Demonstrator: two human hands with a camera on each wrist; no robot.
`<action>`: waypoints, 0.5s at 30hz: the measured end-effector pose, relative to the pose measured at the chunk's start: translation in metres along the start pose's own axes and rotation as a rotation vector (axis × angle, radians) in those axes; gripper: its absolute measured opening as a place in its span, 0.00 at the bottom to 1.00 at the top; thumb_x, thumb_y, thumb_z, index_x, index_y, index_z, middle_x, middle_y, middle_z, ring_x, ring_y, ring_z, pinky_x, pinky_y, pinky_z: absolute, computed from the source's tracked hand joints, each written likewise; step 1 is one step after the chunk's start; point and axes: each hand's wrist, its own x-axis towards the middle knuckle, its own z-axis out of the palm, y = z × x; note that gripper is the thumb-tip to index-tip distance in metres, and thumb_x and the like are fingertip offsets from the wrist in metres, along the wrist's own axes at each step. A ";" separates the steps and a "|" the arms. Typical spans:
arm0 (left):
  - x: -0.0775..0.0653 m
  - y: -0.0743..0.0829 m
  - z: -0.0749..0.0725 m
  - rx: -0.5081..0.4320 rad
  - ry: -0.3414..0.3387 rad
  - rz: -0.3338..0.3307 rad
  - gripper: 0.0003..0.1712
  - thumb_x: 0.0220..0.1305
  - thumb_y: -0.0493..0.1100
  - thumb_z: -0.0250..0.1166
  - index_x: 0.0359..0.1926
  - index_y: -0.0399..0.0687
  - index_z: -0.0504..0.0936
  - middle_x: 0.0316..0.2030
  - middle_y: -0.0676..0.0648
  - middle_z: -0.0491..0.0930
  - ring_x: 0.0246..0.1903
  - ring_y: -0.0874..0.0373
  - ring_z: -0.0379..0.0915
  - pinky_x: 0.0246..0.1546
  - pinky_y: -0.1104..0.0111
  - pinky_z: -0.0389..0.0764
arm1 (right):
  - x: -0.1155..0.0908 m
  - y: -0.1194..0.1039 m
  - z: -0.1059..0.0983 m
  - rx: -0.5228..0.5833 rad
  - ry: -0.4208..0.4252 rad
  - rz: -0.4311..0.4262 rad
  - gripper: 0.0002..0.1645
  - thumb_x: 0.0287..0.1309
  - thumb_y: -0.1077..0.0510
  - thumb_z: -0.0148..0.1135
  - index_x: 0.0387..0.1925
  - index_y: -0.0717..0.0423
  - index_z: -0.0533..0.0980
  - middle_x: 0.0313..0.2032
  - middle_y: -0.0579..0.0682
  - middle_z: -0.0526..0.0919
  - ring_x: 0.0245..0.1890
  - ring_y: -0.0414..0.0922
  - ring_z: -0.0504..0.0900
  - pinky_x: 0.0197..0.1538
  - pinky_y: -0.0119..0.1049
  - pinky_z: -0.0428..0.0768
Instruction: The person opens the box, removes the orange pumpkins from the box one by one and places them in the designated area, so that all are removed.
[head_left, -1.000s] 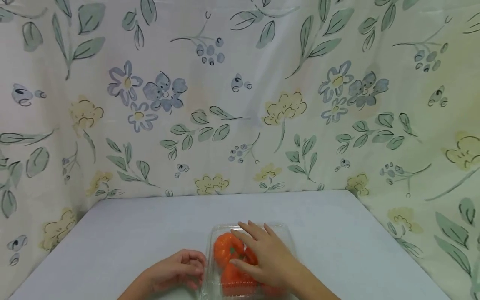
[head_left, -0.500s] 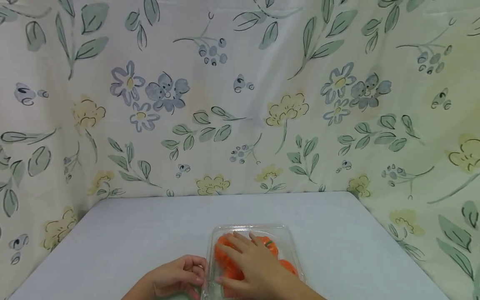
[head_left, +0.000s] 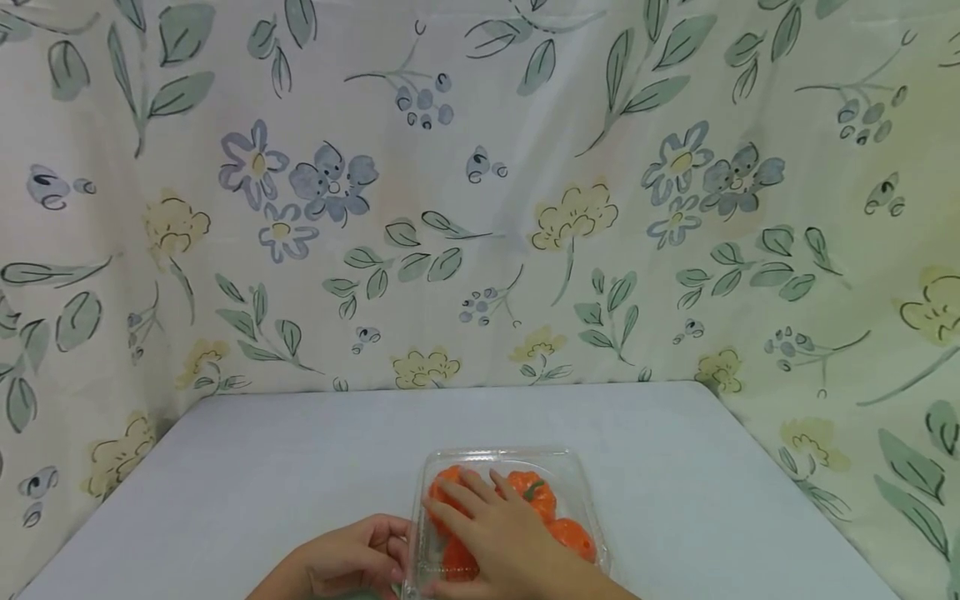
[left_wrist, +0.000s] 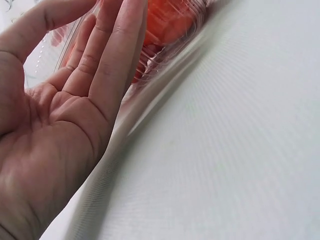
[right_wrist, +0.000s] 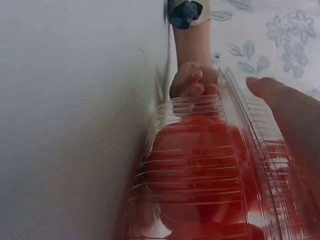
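A clear plastic clamshell box [head_left: 587, 492] lies on the table, its ribbed wall showing in the right wrist view. Inside are several orange, ribbed, pumpkin-like pieces [head_left: 573, 537], one with a green stem [head_left: 534, 489]. My right hand [head_left: 506, 533] lies across the top of the lid with its fingers spread. At the box's left side is my left hand [head_left: 348, 554], its fingers loosely bent and the tips right at the wall. The left wrist view shows the palm of that left hand [left_wrist: 70, 115] with long, nearly straight fingers beside the plastic.
The white-covered table [head_left: 300, 450] stretches to both sides of the box and behind it. A floral curtain [head_left: 480, 208] hangs along the back and sides. In the right wrist view, a dark clamp-like piece [right_wrist: 186, 14] sits on the left wrist.
My right hand has moved left and toward me over the lid, uncovering the orange pieces on the right. The left hand has shifted slightly down beside the box.
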 end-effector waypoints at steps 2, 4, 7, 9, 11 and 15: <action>0.001 0.000 0.001 0.014 0.000 -0.009 0.17 0.70 0.32 0.58 0.55 0.52 0.81 0.44 0.59 0.89 0.45 0.68 0.85 0.45 0.74 0.86 | -0.001 -0.001 0.000 -0.032 0.001 -0.004 0.48 0.68 0.20 0.51 0.78 0.41 0.67 0.76 0.45 0.70 0.75 0.51 0.68 0.71 0.60 0.74; 0.002 0.000 0.001 0.018 -0.005 -0.014 0.17 0.70 0.32 0.59 0.55 0.52 0.81 0.45 0.59 0.89 0.45 0.68 0.85 0.45 0.74 0.86 | -0.001 -0.001 0.000 -0.059 0.005 -0.009 0.49 0.67 0.20 0.51 0.78 0.41 0.66 0.75 0.45 0.70 0.75 0.51 0.68 0.70 0.59 0.74; 0.002 0.000 0.001 0.015 -0.007 -0.021 0.17 0.70 0.32 0.58 0.55 0.52 0.81 0.44 0.59 0.89 0.44 0.68 0.85 0.45 0.75 0.86 | -0.001 -0.002 0.001 -0.096 0.009 -0.017 0.51 0.65 0.18 0.51 0.78 0.42 0.66 0.75 0.46 0.70 0.75 0.52 0.68 0.70 0.58 0.75; 0.002 -0.001 0.001 0.013 -0.004 -0.024 0.17 0.70 0.31 0.58 0.55 0.51 0.81 0.44 0.59 0.89 0.44 0.68 0.86 0.44 0.75 0.86 | -0.001 -0.002 0.001 -0.126 0.014 -0.028 0.53 0.64 0.17 0.52 0.78 0.43 0.66 0.75 0.47 0.70 0.75 0.53 0.68 0.69 0.57 0.75; 0.002 -0.002 0.000 0.013 0.004 -0.030 0.17 0.70 0.31 0.59 0.55 0.50 0.81 0.44 0.58 0.90 0.44 0.67 0.86 0.44 0.75 0.86 | -0.001 -0.002 0.002 -0.151 0.010 -0.033 0.55 0.63 0.16 0.51 0.79 0.43 0.65 0.75 0.47 0.70 0.75 0.53 0.68 0.69 0.56 0.76; 0.001 -0.005 0.000 0.015 0.024 -0.044 0.16 0.69 0.32 0.60 0.55 0.49 0.82 0.43 0.58 0.90 0.42 0.68 0.86 0.43 0.76 0.86 | -0.001 -0.003 0.003 -0.192 -0.009 -0.036 0.57 0.61 0.14 0.50 0.80 0.43 0.62 0.76 0.47 0.69 0.75 0.52 0.68 0.69 0.55 0.76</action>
